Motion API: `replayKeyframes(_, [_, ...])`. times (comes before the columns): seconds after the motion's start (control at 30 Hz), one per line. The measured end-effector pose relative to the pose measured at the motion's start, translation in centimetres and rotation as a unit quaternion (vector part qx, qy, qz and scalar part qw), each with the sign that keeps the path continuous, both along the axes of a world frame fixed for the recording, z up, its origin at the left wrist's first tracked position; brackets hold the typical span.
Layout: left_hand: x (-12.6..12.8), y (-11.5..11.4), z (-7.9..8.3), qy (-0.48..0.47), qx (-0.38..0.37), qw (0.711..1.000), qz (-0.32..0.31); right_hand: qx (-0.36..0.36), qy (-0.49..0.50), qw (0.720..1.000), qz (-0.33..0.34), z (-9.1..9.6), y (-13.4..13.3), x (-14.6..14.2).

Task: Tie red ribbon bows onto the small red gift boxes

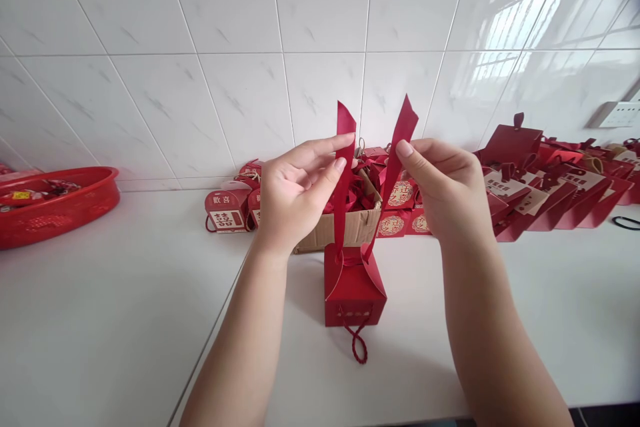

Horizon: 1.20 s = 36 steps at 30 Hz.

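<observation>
A small red gift box [354,293] stands upright on the white counter, with a twisted red cord loop [359,349] lying at its front. Two ends of a red ribbon rise from its top flaps. My left hand [306,180] pinches the left ribbon end [341,207] between thumb and fingers. In my right hand [445,177] the right ribbon end [403,125] is gripped between thumb and forefinger. Both ends are held up and apart, and their angled tips stick out above my fingers. The top flaps of the box are folded inward, with ribbon showing between them.
Behind the box is a cardboard carton [313,233] holding red items. Red boxes [227,210] stand left of it, and many more red boxes [530,193] line the right. A red plastic basket [95,197] sits far left. A socket [617,115] is on the tiled wall.
</observation>
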<state>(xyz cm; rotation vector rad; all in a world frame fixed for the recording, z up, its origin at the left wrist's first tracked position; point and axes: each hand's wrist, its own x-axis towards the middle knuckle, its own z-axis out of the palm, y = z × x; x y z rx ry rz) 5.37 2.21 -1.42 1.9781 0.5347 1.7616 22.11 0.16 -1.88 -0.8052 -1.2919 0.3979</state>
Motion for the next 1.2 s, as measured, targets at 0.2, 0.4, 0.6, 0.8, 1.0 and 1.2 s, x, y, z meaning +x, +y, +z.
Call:
replayKeyframes(0.2, [0.12, 0.03, 0.08, 0.002, 0.006, 1.000, 0.003, -0.011, 0.003, 0.999, 0.037, 0.01, -0.11, -0.13])
replayKeyframes(0.4, [0.05, 0.36, -0.04, -0.025, 0.019, 0.999, -0.012, 0.002, -0.002, 0.998, 0.063, -0.09, -0.21, -0.08])
replayKeyframes(0.6, [0.00, 0.45, -0.18, -0.029, 0.047, 0.998, -0.016, 0.032, -0.002, 0.998, 0.051, -0.02, -0.34, -0.03])
replayKeyframes(0.8, [0.16, 0.43, -0.13, -0.051, 0.040, 0.998, 0.003, 0.045, -0.020, 0.998, 0.041, -0.24, -0.07, 0.27])
replayKeyframes(1.0, [0.17, 0.46, -0.14, -0.053, 0.028, 0.998, 0.009, 0.043, -0.001, 0.998, 0.036, -0.34, 0.21, 0.22])
replayKeyframes(1.2, [0.40, 0.23, -0.02, -0.041, 0.010, 0.999, -0.014, 0.028, 0.017, 0.998, 0.057, -0.32, 0.18, -0.09])
